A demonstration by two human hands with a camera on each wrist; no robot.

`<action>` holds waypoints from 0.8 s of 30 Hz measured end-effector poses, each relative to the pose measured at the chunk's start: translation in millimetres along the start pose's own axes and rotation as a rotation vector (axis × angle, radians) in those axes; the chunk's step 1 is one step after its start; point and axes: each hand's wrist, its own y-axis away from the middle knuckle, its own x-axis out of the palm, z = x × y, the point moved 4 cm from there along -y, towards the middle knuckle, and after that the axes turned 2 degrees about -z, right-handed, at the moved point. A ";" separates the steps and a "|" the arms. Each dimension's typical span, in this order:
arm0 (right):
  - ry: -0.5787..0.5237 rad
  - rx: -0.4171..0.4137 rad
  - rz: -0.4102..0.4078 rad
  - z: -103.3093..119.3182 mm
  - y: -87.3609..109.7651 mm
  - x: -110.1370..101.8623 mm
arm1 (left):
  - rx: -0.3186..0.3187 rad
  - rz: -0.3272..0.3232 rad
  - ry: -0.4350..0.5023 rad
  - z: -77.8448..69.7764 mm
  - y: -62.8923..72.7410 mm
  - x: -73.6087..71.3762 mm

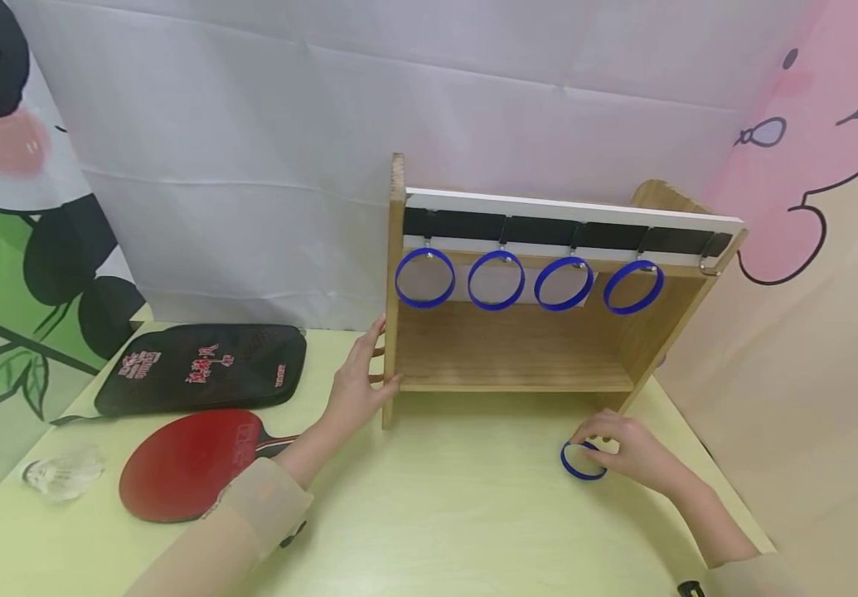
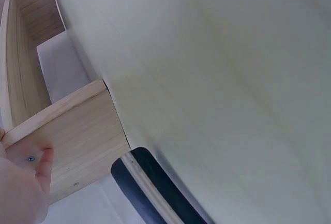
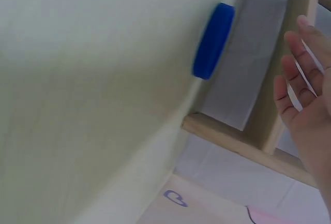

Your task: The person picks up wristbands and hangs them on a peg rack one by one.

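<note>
My left hand (image 1: 357,385) grips the left side panel (image 2: 77,141) of a wooden rack (image 1: 511,365), thumb at its front edge and fingers on its outer face. Near the rack's right front foot, a blue ring (image 1: 581,475) lies on the table. My right hand (image 1: 633,452) is over this ring; in the right wrist view its fingers (image 3: 297,74) are loosely bent and apart from the ring (image 3: 214,40). Several more blue rings (image 1: 496,305) hang from metal hooks along the rack's white-and-black front rail (image 1: 466,225).
A bare metal hook (image 1: 708,269) is at the rail's right end. Left of the rack are a black zip case (image 1: 205,365), a red table tennis bat (image 1: 182,473) and a shuttlecock (image 1: 63,474). A white cloth (image 1: 249,166) hangs behind the pale table (image 1: 458,514).
</note>
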 end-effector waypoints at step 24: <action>-0.105 0.170 0.333 -30.2 10.7 26.2 | -0.002 0.005 -0.020 -1.4 -0.2 -0.9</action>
